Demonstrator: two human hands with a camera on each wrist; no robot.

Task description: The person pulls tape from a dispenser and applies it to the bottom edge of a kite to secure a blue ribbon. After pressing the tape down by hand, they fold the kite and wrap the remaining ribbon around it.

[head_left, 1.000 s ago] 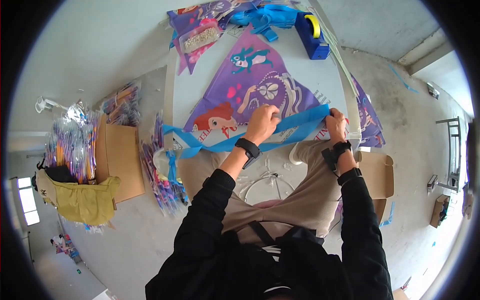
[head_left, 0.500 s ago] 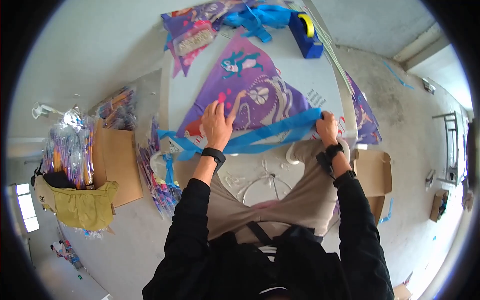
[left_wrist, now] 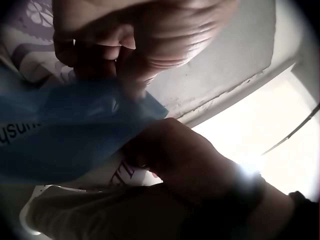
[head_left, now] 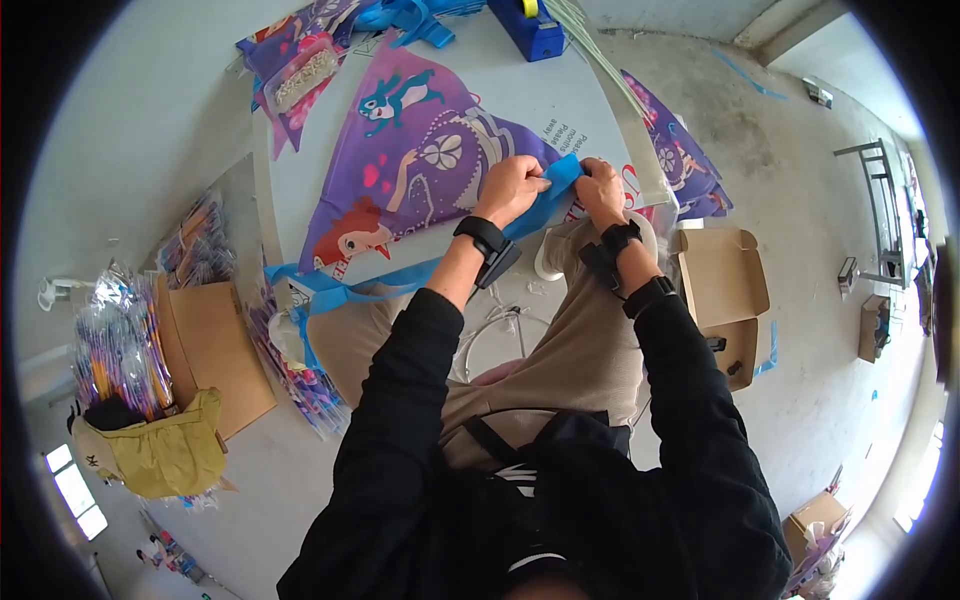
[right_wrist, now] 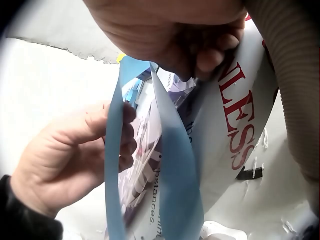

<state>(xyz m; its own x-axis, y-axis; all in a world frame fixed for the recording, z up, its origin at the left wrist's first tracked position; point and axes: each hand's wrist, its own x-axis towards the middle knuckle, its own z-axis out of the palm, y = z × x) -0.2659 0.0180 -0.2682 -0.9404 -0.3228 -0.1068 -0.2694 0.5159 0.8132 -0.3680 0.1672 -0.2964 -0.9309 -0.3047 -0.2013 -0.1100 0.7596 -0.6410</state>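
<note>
A purple triangular printed sheet [head_left: 400,170], like a kite's sail, lies on the white board with a red-haired figure on it. Along its near edge runs a long blue strip [head_left: 345,292], its right part raised between the two hands. My left hand [head_left: 512,190] pinches the strip between thumb and fingers, close to the sheet's right corner. Just right of it, my right hand [head_left: 602,192] holds the strip near its end with curled fingers. In the left wrist view the blue strip [left_wrist: 65,130] spreads wide below the left thumb. In the right wrist view it hangs in a loop.
At the back of the board [head_left: 560,100] are a blue tape dispenser [head_left: 535,35], a clear tray of small pale pieces [head_left: 305,78] and more blue strip [head_left: 410,20]. Thin pale rods [head_left: 595,50] lie along the right edge. Cardboard boxes [head_left: 720,270] and bagged bundles [head_left: 115,340] stand on the floor.
My left hand went from the strip to lie flat on the sheet's left part, then came back right to pinch the strip beside the right hand. The head view has shifted rightward.
</note>
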